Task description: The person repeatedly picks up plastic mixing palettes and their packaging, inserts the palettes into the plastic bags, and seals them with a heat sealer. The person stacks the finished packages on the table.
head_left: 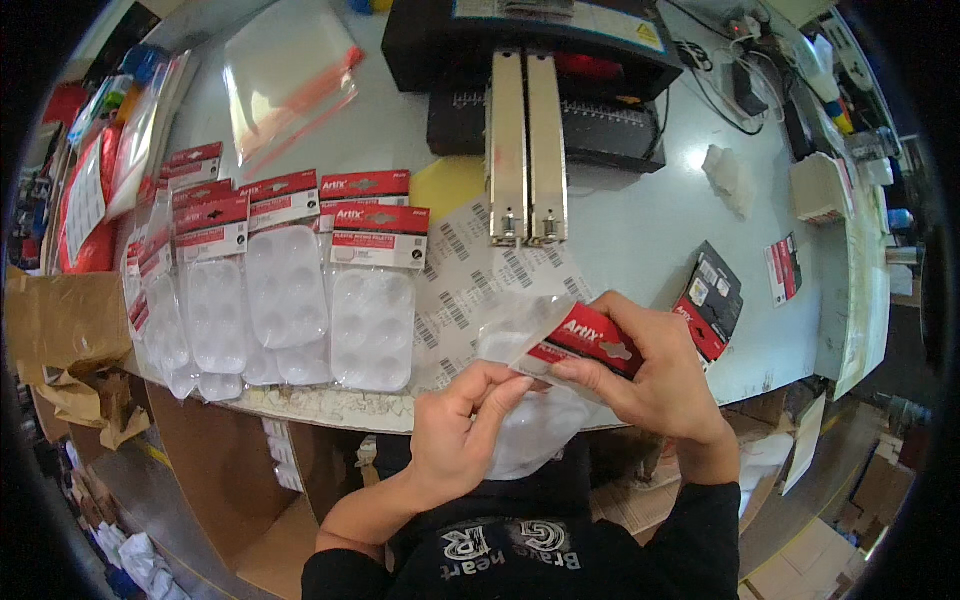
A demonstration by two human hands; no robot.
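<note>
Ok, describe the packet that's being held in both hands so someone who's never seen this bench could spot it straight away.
Start at the pale worktable and come to its near edge, in front of the person. There the left hand and right hand grip one clear bag with a white palette inside and a red card header. Unlike the finished packets lying flat in rows to the left, it is raised off the table.

A white plastic palette point(535, 425) in a clear bag sits below the table edge, its top tilted right. A red header card point(588, 343) is folded over the bag's top.
</note>
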